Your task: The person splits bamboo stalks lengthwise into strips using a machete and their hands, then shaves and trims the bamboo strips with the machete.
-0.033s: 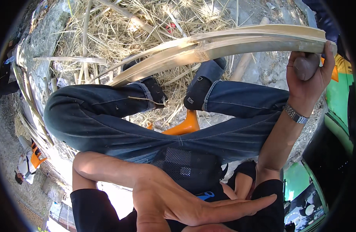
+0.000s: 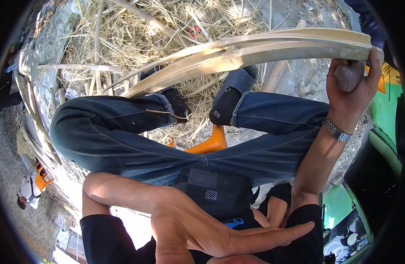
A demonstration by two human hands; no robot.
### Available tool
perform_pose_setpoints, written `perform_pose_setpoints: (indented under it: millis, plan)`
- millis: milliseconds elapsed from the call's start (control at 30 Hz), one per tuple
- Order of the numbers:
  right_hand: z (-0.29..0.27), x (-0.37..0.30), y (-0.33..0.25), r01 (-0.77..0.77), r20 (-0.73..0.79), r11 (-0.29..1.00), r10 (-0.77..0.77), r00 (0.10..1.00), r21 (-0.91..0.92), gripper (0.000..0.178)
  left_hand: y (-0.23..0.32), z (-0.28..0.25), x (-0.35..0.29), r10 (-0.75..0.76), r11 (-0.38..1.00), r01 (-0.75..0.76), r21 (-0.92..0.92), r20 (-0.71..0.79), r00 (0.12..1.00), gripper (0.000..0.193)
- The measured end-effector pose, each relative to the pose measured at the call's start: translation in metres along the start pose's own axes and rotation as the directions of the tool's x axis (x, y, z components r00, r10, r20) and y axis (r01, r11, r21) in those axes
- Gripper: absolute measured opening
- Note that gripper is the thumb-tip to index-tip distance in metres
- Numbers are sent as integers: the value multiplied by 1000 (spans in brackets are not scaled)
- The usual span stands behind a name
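Note:
A long split bamboo piece [image 2: 273, 55] stretches across the upper middle, over my feet, its left end beside my left knee. Lengthwise it is parted into pale strips. Around its right end my right hand [image 2: 350, 99] is closed, a finger lying over the end. Within that palm sits a brown, smooth, rounded lump [image 2: 349, 78], perhaps the butt of a handle; the rest of it is hidden. Close to the camera at the bottom, my left hand [image 2: 198, 231] is stretched out with its fingers pointing right. It holds nothing that shows.
Straw and shavings [image 2: 136, 39] cover the ground ahead, with bamboo poles [image 2: 98, 35] among them. An orange plastic seat [image 2: 213, 140] shows between my legs. At the far left, a person [image 2: 29, 187] is beside an orange chair. Green panels [image 2: 387, 112] stand at the right.

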State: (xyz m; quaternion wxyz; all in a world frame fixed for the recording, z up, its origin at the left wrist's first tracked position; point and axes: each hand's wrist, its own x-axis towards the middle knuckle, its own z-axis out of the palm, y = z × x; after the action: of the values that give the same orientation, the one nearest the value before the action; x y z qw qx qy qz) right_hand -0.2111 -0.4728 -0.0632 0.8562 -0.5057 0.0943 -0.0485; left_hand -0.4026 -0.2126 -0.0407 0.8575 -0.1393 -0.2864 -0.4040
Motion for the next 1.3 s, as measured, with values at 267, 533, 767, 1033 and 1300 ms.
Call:
perform_pose_setpoints:
  millis: [267,533,767,1033,1300]
  plan:
    - [4,-3,4,-19,-9,999,20,1000,26,38,-20,10,-6,211,977,-211,6,24,977,163]
    - [5,-5,4,17,-71,1000,-18,997,-11,40,23,1,2,-97,980,102,-170,38,995,164]
    - [5,-3,1,-14,-43,1000,14,999,12,40,-8,6,-5,113,994,-113,3,-10,994,153]
    - [12,5,18,55,-148,998,-59,987,-30,40,50,-91,-29,61,986,-155,-54,-754,654,140]
    - [23,15,38,53,-176,998,-44,983,47,43,126,-171,-98,681,522,-433,735,-665,-308,103]
